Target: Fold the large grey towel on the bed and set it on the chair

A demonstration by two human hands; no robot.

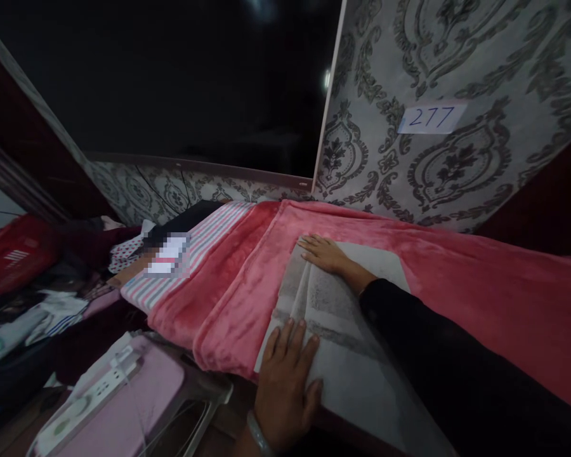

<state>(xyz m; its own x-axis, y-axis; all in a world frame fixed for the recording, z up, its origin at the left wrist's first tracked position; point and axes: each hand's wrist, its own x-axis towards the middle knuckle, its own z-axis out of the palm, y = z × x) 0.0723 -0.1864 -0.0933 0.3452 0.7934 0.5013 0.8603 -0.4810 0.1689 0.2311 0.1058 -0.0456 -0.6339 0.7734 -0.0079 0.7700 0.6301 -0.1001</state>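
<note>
A grey piece of cloth (335, 292) with a darker band and a fuzzy-looking patch lies spread on a red plush blanket (247, 317). My left hand (287, 381), a bracelet at its wrist, rests palm down on the cloth's near left edge with fingers stretched out. Farther back, my right hand (324, 252) lies flat on the cloth's upper left corner, its arm in a black sleeve reaching in from the right. A narrow fold runs through the cloth between the two hands. Its near right part is hidden beneath my right forearm.
Striped fabric (204, 251) borders the blanket on the left. A pink stool (157, 374) bears a white power strip (92, 397) with cords. Piled clothes (57, 311) and a red bag (19, 254) lie farther left. Behind are a large dark screen (195, 82) and patterned wallpaper (438, 171).
</note>
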